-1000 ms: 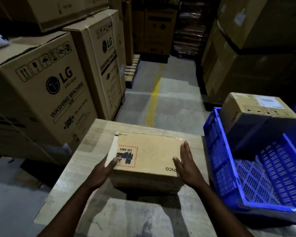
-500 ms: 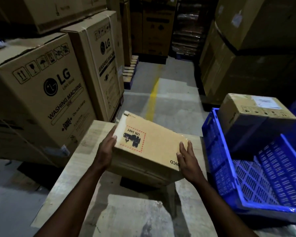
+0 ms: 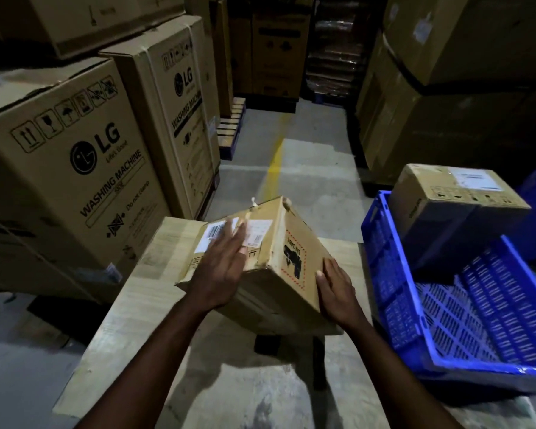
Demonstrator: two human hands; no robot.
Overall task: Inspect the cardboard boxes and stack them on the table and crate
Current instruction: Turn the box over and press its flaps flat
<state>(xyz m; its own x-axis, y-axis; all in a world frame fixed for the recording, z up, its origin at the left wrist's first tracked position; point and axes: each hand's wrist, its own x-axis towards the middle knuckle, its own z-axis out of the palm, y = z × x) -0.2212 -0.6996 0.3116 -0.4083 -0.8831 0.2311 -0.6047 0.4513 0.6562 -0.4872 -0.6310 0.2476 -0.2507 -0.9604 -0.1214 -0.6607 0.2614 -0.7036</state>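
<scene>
Our left grip [image 3: 226, 264] lies flat on the cardboard box [image 3: 304, 243], fingers straight and spread over the face that carries the white barcode labels; the fingertips are blurred. Our right grip [image 3: 338, 289] presses straight fingers against the neighbouring face, the one with the red dashed label, low down near the box's nearest corner. Neither grip curls round anything, and the box is carried between two flat palms.

The box sits at the centre of the frame, tilted so that one long edge points up. It hangs over the pale wooden counter [image 3: 155, 274], and a dark shadow lies on the wood beneath it. We cannot tell whether its low left corner touches the counter.

At the right of the frame a blue crate [image 3: 378, 243] stands at the counter's right side. A second box [image 3: 446, 205] leans tilted in the crate's far corner, a white label on its top.

Along the left of the frame stand two large washing machine cartons [image 3: 75, 168]. Beyond the counter, a grey floor with a yellow line [image 3: 274, 162] runs toward the top of the frame. A low pallet [image 3: 232, 125] lies to the left of the line. Dark stacked cartons [image 3: 446, 88] fill the upper right.
</scene>
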